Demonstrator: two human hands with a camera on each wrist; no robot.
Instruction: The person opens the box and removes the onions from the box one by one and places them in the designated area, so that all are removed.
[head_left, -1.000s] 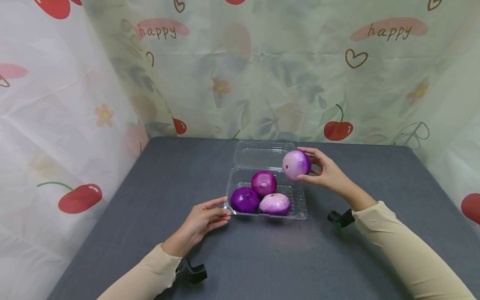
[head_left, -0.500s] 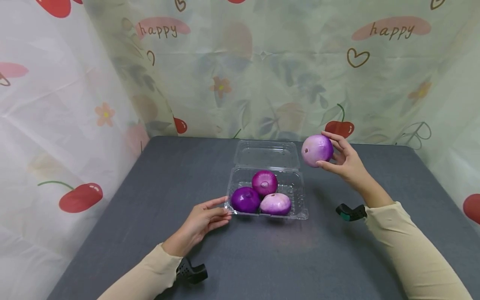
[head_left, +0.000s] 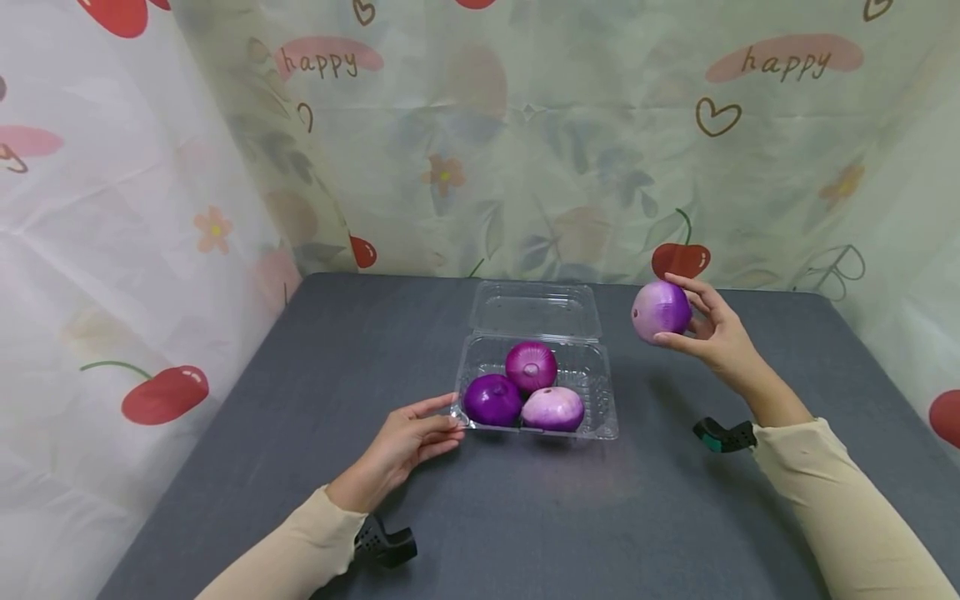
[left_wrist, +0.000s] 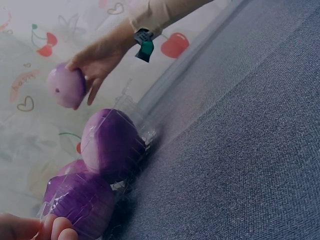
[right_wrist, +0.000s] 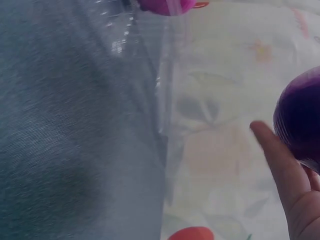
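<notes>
My right hand (head_left: 723, 337) holds a pale purple onion (head_left: 661, 312) up off the table, to the right of a clear plastic container (head_left: 598, 392). Fingers and thumb reach round the onion's right side; in the right wrist view the onion (right_wrist: 302, 120) is cut off by the frame edge. My left hand (head_left: 405, 446) pinches the container's near left corner, and its fingertips (left_wrist: 52, 225) show at the plastic edge in the left wrist view. Inside the container lie a dark purple onion (head_left: 492, 400), a magenta onion (head_left: 531, 367) and a pale pink-purple onion (head_left: 552, 409).
The container's hinged lid (head_left: 536, 308) lies folded back behind it. Everything stands on a dark grey table (head_left: 360, 333). A printed curtain (head_left: 525, 150) hangs behind the table's far edge and on both sides. A black wrist device (head_left: 386, 542) sits under each sleeve.
My right hand has carried its onion away from above the container, to the right, rising and then dropping slightly. My left hand and the three onions in the container stay put.
</notes>
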